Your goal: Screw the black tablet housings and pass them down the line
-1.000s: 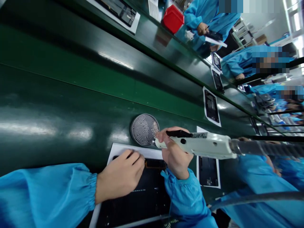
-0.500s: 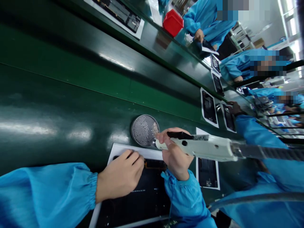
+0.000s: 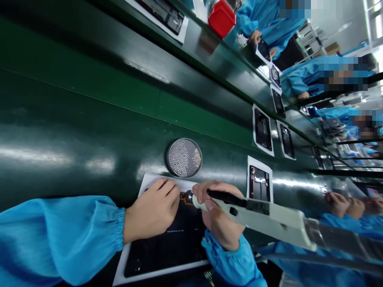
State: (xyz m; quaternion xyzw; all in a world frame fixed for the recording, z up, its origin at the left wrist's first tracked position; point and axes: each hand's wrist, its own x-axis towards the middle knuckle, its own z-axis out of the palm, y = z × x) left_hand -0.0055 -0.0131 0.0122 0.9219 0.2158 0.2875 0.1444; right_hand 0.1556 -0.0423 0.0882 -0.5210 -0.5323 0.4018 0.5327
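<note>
In front of me a black tablet [image 3: 167, 251] lies on a white sheet [image 3: 119, 275]. My right hand [image 3: 218, 203] grips a white electric screwdriver [image 3: 269, 223] with a black lever. The screwdriver's metal nose points left, low over an orange-brown flex cable [image 3: 186, 199] near the tablet's far edge; its tip is hidden by my left hand. My left hand [image 3: 155, 209] rests on the tablet's far left part, fingers curled together and fingertips hidden. Just beyond both hands sits a round perforated metal screw tray [image 3: 184, 158], its right side shiny with small pieces.
Another opened tablet [image 3: 259, 181] lies on its sheet to the right, with more tablets [image 3: 263, 126] further along the green bench [image 3: 89, 119]. A red bin [image 3: 222, 19] stands across the raised ledge. Co-workers in blue sleeves work opposite and at right [image 3: 338, 204].
My right hand has brought the screwdriver from the screw tray down to the tablet, beside my left hand. My left hand has stayed put. At right, a co-worker's arm has withdrawn from the far tablets.
</note>
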